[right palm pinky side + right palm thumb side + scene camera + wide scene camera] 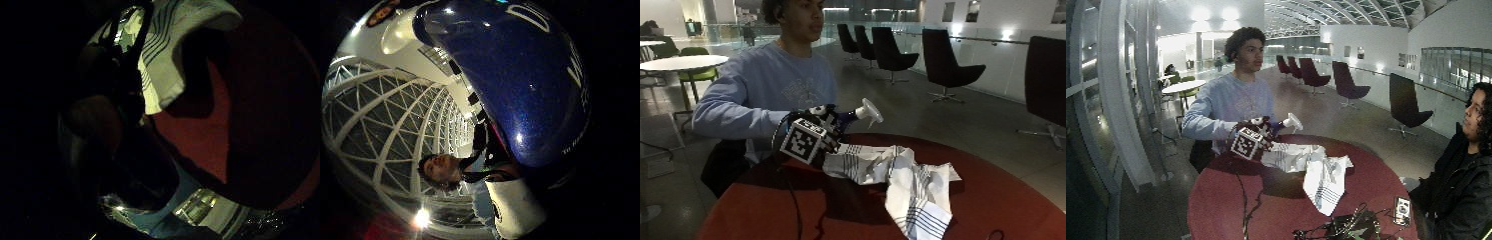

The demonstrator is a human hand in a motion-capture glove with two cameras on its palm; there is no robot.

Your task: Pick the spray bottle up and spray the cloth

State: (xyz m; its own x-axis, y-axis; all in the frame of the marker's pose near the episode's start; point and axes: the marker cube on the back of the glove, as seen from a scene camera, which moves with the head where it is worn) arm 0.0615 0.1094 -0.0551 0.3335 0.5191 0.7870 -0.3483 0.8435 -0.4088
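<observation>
The spray bottle (852, 116) was in your gloved right hand (814, 131), lifted off the table (1013, 200) and held in front of your chest. Its body was dark blue, and its white nozzle (869, 111) stuck out past your fingers, away from your body and slightly upward. Your fingers were curled around the bottle's body, so the hand was closed on it. In the thumb-side palm view the blue bottle (520, 85) filled much of the picture, its glossy surface with white lettering right against your palm.

The cloth (906, 185) lay just below and beyond your right hand. It was white with dark stripes, bunched up at the end next to your hand and spreading out flat at the end farther from you. One crumpled corner sat right beside your knuckles; whether it touched the glove could not be told. In the little-finger-side palm view the striped cloth (165, 55) lay on the red tabletop (200, 135) beside your hand.

The table under your hand was round and red. In the wide outside view, a phone (1402, 211) lay at the table's far edge, well apart from your hand and past the cloth (1322, 175).
</observation>
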